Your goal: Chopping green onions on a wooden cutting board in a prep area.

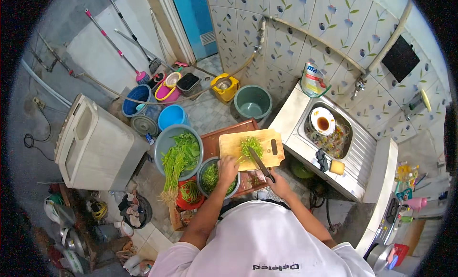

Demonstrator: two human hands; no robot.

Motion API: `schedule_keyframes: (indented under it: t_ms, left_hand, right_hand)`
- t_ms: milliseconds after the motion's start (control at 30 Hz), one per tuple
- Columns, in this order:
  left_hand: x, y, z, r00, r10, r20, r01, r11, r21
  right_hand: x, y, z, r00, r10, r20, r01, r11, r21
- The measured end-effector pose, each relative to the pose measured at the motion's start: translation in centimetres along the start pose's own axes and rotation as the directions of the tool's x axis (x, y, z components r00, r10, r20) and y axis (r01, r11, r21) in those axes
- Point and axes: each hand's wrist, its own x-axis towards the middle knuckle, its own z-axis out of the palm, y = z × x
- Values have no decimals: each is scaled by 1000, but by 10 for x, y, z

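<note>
My right hand [279, 184] grips the dark handle of a kitchen knife [260, 161], its blade lying over chopped green stems [251, 147] on a wooden cutting board [229, 141]. At the board's near left corner, my left hand [228, 170] has its fingers bent by a few green pieces; whether it pinches any is unclear. Below that hand is a grey bowl [201, 191] of chopped greens [210, 176]. A large grey basin [159, 144] to the left holds leafy greens [184, 151] with long stems and roots hanging over its rim. A red container [189, 202] holds cut stems [190, 191].
The board rests on a reddish-brown low table [211, 139]. Right of it stands a tiled counter [291, 112] with a steel sink [301, 133] full of dishes. Beyond are a green tub [253, 102], a blue bucket [173, 115] and a yellow container [224, 87]. A washing machine [103, 151] stands left.
</note>
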Motion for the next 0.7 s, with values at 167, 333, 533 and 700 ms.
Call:
schedule_keyframes:
  t_ms: [167,333,533,700]
  left_hand:
    - [-8,-12,14,1000,-4,22,4,1000,-7]
    - [-3,-20,18,996,-83,-18,83,996,-34]
    - [-3,-18,13,990,-140,-8,139,989,-43]
    - [-6,-15,14,982,-179,-62,174,981,-88]
  right_hand:
    - [-7,-27,0,998,-40,-52,35,994,-101]
    - [0,-24,12,999,-37,18,40,978,-207]
    - [15,-16,31,996,-80,31,85,969,-230]
    - [21,3,44,989,-101,108,133,926,-353]
